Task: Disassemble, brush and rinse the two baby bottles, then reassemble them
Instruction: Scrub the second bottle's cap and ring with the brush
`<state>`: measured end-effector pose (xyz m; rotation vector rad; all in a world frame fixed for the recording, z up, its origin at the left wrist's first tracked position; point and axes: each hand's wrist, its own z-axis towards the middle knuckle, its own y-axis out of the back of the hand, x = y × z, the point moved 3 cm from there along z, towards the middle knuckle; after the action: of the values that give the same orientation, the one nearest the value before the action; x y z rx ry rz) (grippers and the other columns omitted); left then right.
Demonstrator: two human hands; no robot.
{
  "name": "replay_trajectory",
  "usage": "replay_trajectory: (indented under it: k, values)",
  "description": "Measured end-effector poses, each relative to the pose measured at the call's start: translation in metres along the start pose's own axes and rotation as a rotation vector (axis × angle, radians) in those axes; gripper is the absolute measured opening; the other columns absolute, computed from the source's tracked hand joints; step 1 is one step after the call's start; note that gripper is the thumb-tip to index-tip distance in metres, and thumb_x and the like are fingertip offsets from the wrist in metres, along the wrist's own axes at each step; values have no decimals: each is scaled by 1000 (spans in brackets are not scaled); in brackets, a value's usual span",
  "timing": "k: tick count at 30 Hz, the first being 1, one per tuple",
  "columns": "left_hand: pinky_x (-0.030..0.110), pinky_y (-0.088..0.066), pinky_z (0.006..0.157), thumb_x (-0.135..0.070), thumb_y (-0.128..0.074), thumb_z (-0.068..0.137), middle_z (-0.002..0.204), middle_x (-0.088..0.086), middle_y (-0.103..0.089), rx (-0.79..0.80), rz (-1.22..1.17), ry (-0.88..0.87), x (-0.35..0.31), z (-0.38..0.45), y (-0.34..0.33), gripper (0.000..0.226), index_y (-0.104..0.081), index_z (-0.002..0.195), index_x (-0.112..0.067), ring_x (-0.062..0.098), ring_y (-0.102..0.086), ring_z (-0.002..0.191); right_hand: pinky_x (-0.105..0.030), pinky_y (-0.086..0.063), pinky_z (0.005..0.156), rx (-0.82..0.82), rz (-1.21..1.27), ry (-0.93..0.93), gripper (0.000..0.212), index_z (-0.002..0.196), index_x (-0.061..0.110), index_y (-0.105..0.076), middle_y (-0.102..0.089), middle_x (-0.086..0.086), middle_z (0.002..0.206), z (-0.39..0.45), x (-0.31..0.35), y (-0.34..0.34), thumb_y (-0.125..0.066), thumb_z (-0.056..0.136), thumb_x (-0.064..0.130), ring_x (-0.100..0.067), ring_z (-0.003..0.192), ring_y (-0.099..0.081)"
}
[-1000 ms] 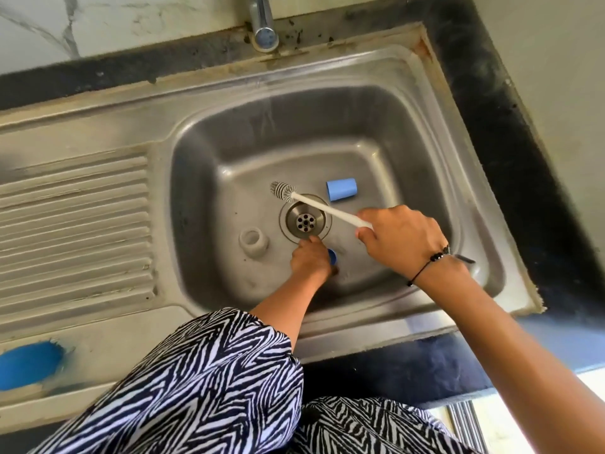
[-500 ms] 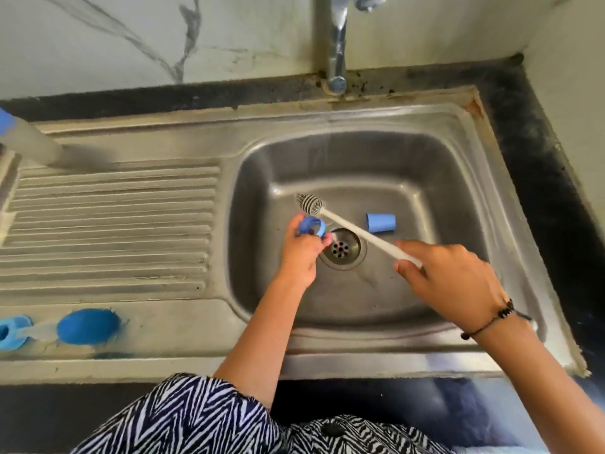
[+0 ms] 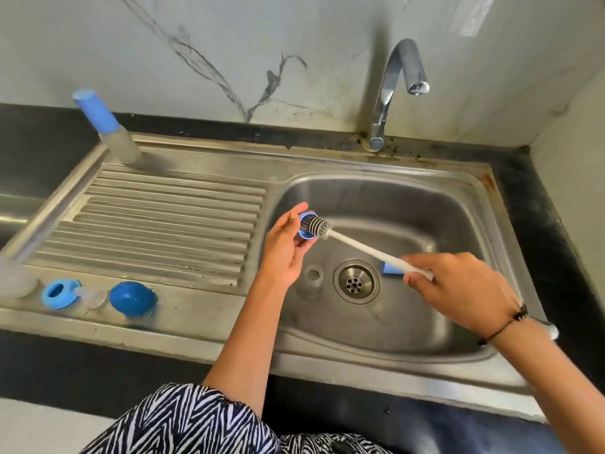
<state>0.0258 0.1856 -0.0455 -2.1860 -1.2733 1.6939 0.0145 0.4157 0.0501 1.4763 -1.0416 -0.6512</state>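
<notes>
Blue, light and likely slippery, the ring (image 3: pixel 306 224) is being pinched by the left hand (image 3: pixel 284 247) above the drain (image 3: pixel 356 281) while the right hand (image 3: pixel 458 286) is gripping the brush (image 3: pixel 360 245).

Home kitchen: steel sink (image 3: pixel 209 178), tap (image 3: pixel 389 90).

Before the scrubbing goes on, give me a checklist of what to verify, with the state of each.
1. Left hand grips the blue ring: ok.
2. Right hand holds the brush by its handle: ok.
3. Bristles seated in the ring: ok.
4. Tap running for rinsing: not ok, no water visible.
5. Clear teat and blue cap in the sink away from the drain hole: ok.
6. Ring free of residue: cannot tell.
</notes>
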Motion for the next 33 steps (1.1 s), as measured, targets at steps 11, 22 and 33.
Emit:
replay_trajectory:
  k: [11, 22, 33]
  values:
    - [20, -41, 62, -14, -58, 91, 68, -2, -52, -197, -263, 35, -4, -17, 8, 15, -57, 75, -16, 7, -50, 56, -31, -43, 54, -178, -278, 335, 34, 111, 29, -55, -68, 2, 87, -20, 34, -1, -28, 94, 43, -28, 77, -66]
    - [24, -56, 59, -7, -46, 90, 57, 4, -52, 38, -585, 29, -29, -31, -20, 19, -54, 73, -6, 13, -56, 51, -30, -41, 50, 163, 395, 147, 20, 91, 16, -59, -51, 0, 60, -9, 34, -20, -48, 97, 31, -28, 57, -56]
    - [13, -33, 34, -16, -46, 90, 47, -2, -50, -62, -459, 183, -25, -4, -18, 24, -47, 66, -13, 4, -40, 31, -24, -38, 51, 264, 524, -49, 27, 77, 19, -66, -54, -3, 59, 27, 26, -27, -49, 93, 32, -20, 51, -50]
